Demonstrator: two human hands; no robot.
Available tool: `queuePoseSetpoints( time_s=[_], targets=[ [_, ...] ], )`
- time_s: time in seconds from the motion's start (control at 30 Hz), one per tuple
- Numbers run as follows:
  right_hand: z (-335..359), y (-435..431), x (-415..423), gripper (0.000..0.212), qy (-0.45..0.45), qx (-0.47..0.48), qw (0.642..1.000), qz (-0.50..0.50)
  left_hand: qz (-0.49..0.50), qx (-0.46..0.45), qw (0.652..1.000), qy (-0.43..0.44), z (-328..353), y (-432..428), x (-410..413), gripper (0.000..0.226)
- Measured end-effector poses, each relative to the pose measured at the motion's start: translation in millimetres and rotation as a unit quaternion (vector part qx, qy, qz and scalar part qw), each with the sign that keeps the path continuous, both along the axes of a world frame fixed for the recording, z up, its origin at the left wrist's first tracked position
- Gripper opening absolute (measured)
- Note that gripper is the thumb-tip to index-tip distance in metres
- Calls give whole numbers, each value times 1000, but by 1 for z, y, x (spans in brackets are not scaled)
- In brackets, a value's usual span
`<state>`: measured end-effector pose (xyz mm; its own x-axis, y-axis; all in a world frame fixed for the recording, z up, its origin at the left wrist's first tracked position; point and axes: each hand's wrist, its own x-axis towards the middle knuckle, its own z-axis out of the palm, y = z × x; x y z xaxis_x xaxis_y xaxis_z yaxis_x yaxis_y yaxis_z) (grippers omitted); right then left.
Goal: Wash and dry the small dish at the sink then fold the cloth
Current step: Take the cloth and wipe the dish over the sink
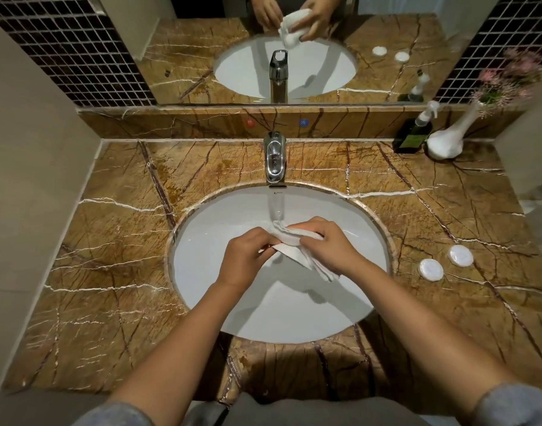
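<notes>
Both my hands are over the white sink basin [202,272]. My left hand [245,256] grips a small flat white dish [286,251]; only one pale corner of it shows between the hands. My right hand [329,247] presses a white cloth [294,234] around the dish. The cloth is bunched on top, and a loose end hangs down under my right hand. The chrome faucet [275,158] stands just behind the hands, with a faint streak below its spout.
Two round white lids [431,269] lie on the brown marble counter [110,256] right of the basin. A dark spray bottle [412,133] and a white vase with pink flowers [446,144] stand at the back right. A mirror [282,47] runs behind.
</notes>
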<state>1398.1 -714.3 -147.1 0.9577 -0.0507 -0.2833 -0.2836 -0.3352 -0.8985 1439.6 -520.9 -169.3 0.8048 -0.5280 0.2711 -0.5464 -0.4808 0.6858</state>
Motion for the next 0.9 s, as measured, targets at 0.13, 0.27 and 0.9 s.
queuePoseSetpoints(
  time_s=[0.13, 0.27, 0.9],
  targets=[
    [-2, 0, -18, 38, -51, -21, 998, 9, 25, 21, 999, 25, -7, 2, -2, 6],
    [-9, -10, -32, 39, -68, -41, 996, 33, 85, 6, 992, 89, -16, 5, -3, 7],
    [-51, 45, -20, 26, 60, 56, 975, -208, 334, -260, 744, 518, -16, 38, 9, 24]
  ],
)
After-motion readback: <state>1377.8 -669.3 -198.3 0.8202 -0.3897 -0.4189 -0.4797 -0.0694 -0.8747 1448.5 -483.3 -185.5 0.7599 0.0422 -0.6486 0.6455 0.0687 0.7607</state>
